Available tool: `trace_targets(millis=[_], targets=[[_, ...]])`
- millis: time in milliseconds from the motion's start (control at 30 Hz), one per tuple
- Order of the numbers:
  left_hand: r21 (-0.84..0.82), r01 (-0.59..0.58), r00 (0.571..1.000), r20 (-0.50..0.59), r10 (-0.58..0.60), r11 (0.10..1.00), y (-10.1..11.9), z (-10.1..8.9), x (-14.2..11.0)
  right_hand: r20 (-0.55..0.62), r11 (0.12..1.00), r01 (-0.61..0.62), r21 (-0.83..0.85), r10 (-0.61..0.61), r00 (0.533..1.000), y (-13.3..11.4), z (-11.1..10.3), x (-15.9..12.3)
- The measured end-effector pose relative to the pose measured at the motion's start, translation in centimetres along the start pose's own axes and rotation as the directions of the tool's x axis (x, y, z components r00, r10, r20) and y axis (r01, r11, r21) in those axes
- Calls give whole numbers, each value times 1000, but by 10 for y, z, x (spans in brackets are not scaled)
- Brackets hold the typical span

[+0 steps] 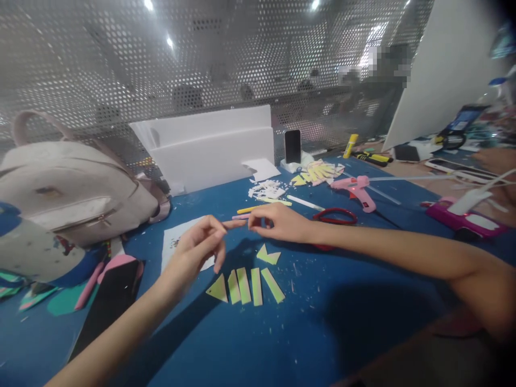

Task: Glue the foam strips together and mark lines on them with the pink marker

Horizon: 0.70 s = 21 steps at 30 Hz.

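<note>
Left forearm, bare, slender (121, 325): enters at 8 o'clock, runs towards 2 o'clock.
Left hand, bare (197, 247): fingers loosely spread; one finger straight, pointing to 3 o'clock; another hanging towards 6 o'clock.
Right forearm, bare (382, 242): from bent elbow between 3 and 4 o'clock, towards 9 o'clock.
Right hand, bare (282, 223): thumb and forefinger curled into a ring, tips beside the left's straight finger; contact unclear.

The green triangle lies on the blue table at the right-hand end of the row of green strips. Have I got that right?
Not quite: the head view shows the green triangle on the blue table at the left-hand end of the row of green strips.
</note>
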<state>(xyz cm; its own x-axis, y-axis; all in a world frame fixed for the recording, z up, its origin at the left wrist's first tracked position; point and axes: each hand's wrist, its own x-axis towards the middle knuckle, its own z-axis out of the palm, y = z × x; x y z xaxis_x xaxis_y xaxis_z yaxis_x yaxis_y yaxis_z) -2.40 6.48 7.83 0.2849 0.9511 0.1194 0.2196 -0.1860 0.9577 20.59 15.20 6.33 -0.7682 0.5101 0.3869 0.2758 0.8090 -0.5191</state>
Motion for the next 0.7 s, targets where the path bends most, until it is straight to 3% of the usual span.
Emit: trace_targets(millis=[200,433,700], targets=[[95,99,983,146,-113,990,-18,4,19,-59,999,14,-39,-16,998,-4,-8,8],[194,115,993,10,-119,974,-19,3,28,-65,998,45,-50,-48,997,-3,-7,6],[425,52,999,-25,-45,904,-12,9,31,-68,999,42,-32,-44,997,0,-4,6]])
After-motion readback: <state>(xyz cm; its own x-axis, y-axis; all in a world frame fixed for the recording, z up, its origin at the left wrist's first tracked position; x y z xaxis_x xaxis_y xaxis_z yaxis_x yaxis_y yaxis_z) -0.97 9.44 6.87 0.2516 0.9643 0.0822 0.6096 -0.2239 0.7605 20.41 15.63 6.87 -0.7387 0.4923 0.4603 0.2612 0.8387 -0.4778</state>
